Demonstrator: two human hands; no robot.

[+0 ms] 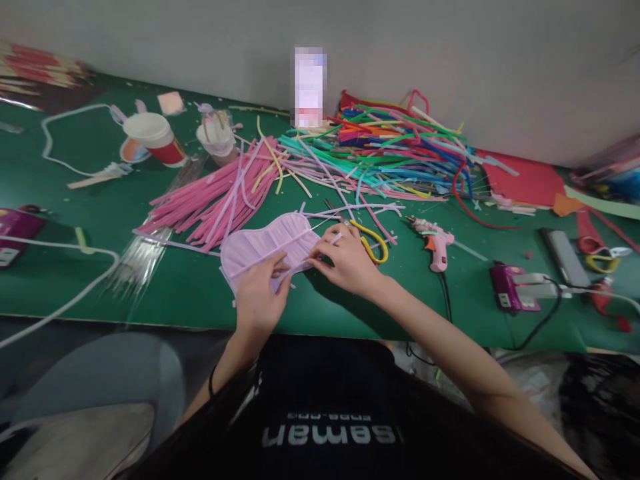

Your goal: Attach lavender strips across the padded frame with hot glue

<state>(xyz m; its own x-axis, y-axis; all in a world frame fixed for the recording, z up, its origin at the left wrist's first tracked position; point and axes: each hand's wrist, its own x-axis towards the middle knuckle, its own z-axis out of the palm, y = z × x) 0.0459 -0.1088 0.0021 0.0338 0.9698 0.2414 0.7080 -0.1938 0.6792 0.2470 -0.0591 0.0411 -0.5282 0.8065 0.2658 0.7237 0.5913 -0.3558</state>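
Lilac pleated piece (265, 237) on green table (385, 313); person's left hand (261, 290) rests on it, thumb and fingers apart; right hand (347, 259) pinching its right end; probably light, bendy, crushable, best held by rim

I see a black top (320, 377) at the bottom centre of the frame, with large pale lettering (333, 435) and a smaller line above. Left hand (263, 293), right hand (347, 260) and forearms (445, 340) are bare; a thin black band (211, 383) circles the left wrist (235, 357).

Scissors (384, 247) as obstacle beside right hand (347, 260)
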